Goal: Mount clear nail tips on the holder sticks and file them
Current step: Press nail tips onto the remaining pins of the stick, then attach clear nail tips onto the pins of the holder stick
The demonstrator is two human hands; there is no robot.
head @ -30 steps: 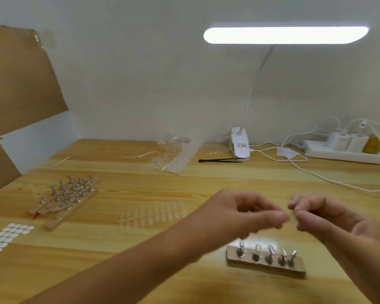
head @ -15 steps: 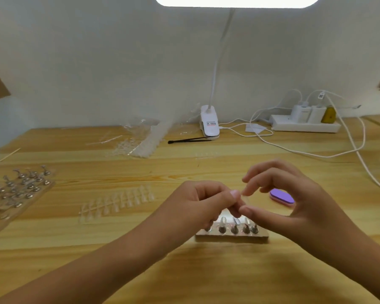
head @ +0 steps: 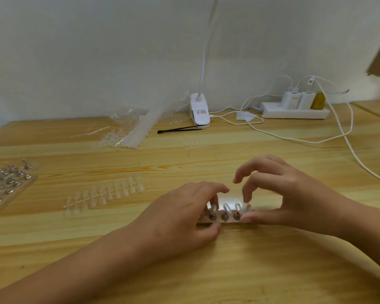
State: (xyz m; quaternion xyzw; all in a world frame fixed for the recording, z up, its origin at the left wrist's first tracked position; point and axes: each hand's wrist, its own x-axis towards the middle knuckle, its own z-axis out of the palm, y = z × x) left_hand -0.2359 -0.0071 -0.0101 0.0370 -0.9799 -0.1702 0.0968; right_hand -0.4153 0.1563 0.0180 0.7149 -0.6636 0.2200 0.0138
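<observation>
A small wooden holder strip [head: 228, 222] lies on the wooden table near me, with several short metal-footed sticks on it. Clear nail tips [head: 226, 208] sit on top of the sticks. My left hand [head: 184, 218] grips the strip's left end, thumb in front and fingers behind. My right hand [head: 285, 194] is at the strip's right end. Its thumb and forefinger pinch a clear nail tip [head: 247, 207] at the rightmost stick, and the other fingers are spread above. A rack of loose clear nail tips [head: 105, 195] lies to the left.
A second board with several holder sticks [head: 7, 181] is at the left edge. Plastic bags of tips [head: 130, 128], black tweezers [head: 180, 129] and a lamp clip [head: 199, 113] stand at the back. A power strip [head: 294, 111] with white cables [head: 347, 137] is back right.
Both hands have come down from mid-air to the holder strip. The left hand now grips its end, the right hand holds the tip at the rightmost stick. The view has tilted down.
</observation>
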